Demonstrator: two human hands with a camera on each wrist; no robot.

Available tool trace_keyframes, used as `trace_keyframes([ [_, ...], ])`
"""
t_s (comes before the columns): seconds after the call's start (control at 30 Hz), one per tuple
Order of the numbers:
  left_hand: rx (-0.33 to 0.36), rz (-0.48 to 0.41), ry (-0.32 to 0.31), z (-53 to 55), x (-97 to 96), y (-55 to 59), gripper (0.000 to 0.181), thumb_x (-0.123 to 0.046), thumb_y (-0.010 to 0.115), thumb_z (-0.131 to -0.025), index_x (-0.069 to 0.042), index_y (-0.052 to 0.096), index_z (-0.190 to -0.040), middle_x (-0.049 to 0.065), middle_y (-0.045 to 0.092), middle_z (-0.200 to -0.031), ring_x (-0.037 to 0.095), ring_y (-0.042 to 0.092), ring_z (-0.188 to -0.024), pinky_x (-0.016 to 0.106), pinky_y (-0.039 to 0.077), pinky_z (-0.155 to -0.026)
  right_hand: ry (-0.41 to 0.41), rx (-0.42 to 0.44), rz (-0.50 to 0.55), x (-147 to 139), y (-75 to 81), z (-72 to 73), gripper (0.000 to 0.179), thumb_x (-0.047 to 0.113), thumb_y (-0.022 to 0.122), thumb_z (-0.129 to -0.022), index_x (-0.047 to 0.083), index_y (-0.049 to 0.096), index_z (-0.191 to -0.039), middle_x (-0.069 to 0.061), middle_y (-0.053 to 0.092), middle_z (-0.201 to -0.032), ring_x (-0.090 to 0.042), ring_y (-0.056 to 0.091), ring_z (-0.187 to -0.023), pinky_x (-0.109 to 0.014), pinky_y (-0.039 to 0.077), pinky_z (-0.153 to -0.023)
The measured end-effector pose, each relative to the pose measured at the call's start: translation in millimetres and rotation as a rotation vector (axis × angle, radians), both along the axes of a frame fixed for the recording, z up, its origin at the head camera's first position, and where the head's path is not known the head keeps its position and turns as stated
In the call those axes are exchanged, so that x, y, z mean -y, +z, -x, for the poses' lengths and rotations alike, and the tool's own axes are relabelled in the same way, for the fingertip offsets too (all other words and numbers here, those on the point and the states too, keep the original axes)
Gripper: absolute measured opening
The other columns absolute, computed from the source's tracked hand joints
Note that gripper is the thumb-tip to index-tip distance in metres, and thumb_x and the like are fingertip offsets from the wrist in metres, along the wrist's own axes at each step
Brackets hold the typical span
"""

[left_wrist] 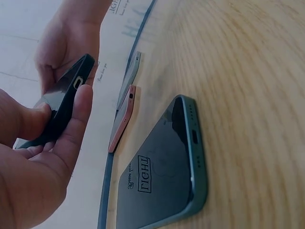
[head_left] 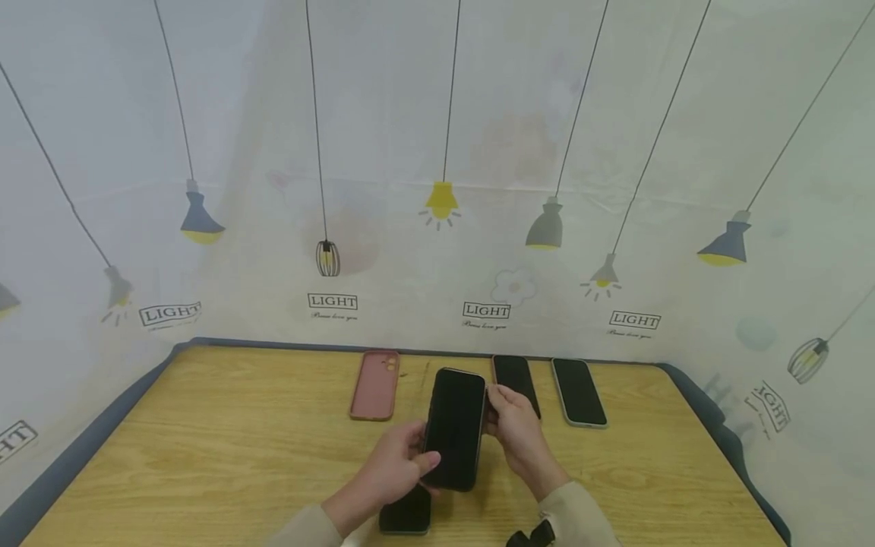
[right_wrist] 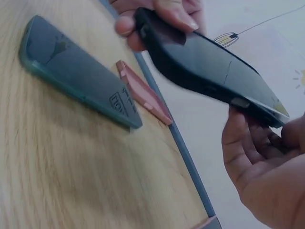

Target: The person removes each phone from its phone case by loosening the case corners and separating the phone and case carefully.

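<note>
A smartphone (head_left: 454,429) with a dark screen, in a black case, is held tilted above the table in both hands. My left hand (head_left: 393,463) grips its lower end, the thumb lying on the screen and the fingers underneath. With curled fingers, my right hand (head_left: 519,429) holds the upper right edge. At the far end, in the right wrist view, a light phone edge (right_wrist: 271,109) stands out from the black case (right_wrist: 190,86). Below the hands, a phone in a green case (left_wrist: 198,157) lies screen up on the table.
Near the table's back edge lies an empty pink phone case (head_left: 374,385). To the right of the held phone are a pink-edged phone (head_left: 516,380) and a pale-edged phone (head_left: 579,392). A lamp-printed curtain (head_left: 383,152) surrounds the wooden table (head_left: 225,456).
</note>
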State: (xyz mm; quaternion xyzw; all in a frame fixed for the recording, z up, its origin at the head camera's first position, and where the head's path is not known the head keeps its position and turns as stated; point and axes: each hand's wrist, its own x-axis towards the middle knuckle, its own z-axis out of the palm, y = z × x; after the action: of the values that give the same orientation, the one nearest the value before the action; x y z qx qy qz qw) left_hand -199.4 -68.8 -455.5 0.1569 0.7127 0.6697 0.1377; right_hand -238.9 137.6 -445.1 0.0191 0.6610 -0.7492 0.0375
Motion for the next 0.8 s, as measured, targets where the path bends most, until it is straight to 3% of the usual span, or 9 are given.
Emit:
trace_keyframes([
  [0.37,-0.023,0.024,0.044,12.6,6.5,7.3,0.033,0.011,0.058,-0.098,0.015,0.055,-0.13,0.021,0.067,-0.108,0.029,0.072,-0.088,0.046,0.065,-0.06,0.36,-0.076,-0.185,-18,-0.6,-15.9,0.04,0.024,0.047,-0.112,-0.012,0.063,-0.114,-0.006,0.07,-0.086,-0.015,0.068,-0.074,-0.03,0.061,-0.069],
  [0.63,-0.047,0.03,0.063,18.5,6.2,11.4,0.032,0.011,0.058,-0.098,0.013,0.056,-0.13,0.021,0.065,-0.105,0.029,0.072,-0.087,0.049,0.065,-0.06,0.461,-0.115,-0.275,-22,-3.1,-22.5,0.033,0.019,0.053,-0.109,-0.011,0.062,-0.115,-0.009,0.07,-0.093,-0.026,0.07,-0.086,-0.035,0.063,-0.074],
  [0.8,-0.051,0.043,0.077,21.3,4.9,11.2,0.031,0.011,0.058,-0.098,0.011,0.057,-0.13,0.02,0.065,-0.105,0.028,0.072,-0.086,0.046,0.065,-0.061,0.507,-0.131,-0.25,-21,-6.8,-25.8,0.029,0.013,0.057,-0.107,-0.013,0.061,-0.117,-0.011,0.071,-0.095,-0.027,0.071,-0.088,-0.04,0.064,-0.077],
])
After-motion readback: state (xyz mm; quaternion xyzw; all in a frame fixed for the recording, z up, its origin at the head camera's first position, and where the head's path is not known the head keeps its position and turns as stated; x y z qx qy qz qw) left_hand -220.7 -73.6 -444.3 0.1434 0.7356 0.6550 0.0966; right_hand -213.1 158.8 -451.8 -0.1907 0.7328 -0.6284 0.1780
